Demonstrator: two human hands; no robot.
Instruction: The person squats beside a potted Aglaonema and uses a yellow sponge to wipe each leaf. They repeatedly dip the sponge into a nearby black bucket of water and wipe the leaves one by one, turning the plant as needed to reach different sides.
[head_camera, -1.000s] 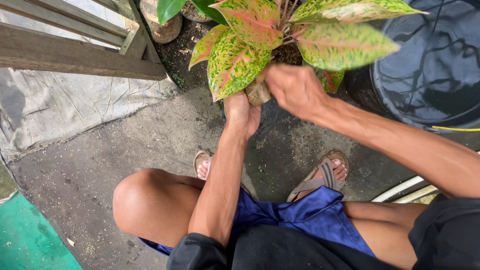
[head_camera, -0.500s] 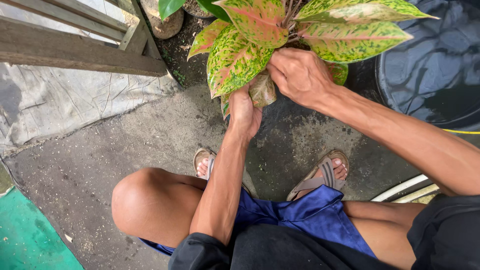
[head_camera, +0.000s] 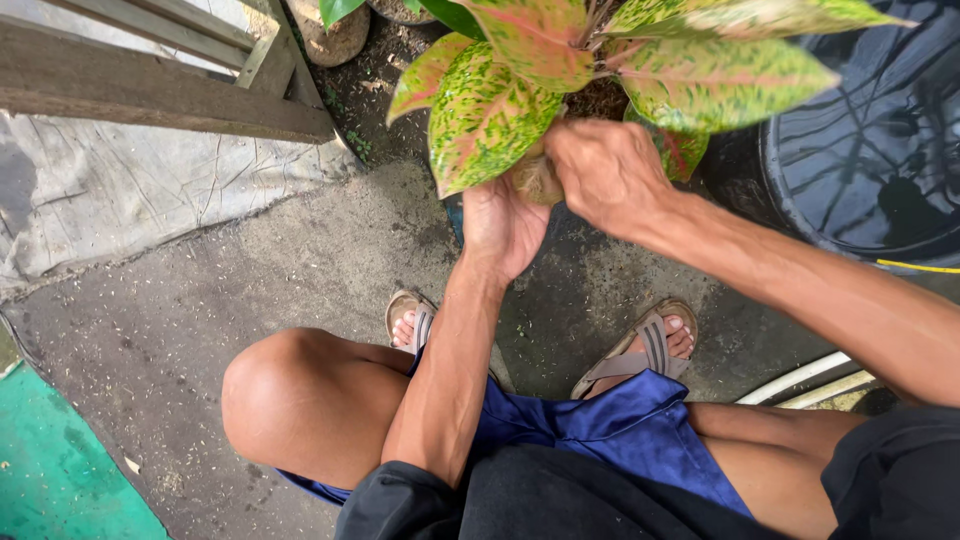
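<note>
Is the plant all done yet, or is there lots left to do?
Done: the leafy plant is up off the ground. In hand: the left hand cups the pale root clump from below, and the right hand grips it from the side. Left: the clump looks bare, with no pot around it.

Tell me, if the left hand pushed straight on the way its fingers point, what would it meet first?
The left hand already touches the plant's brownish root ball from below. Going on, it would press into that, then probably the speckled green-and-pink leaves above, though depth is hard to judge.
</note>
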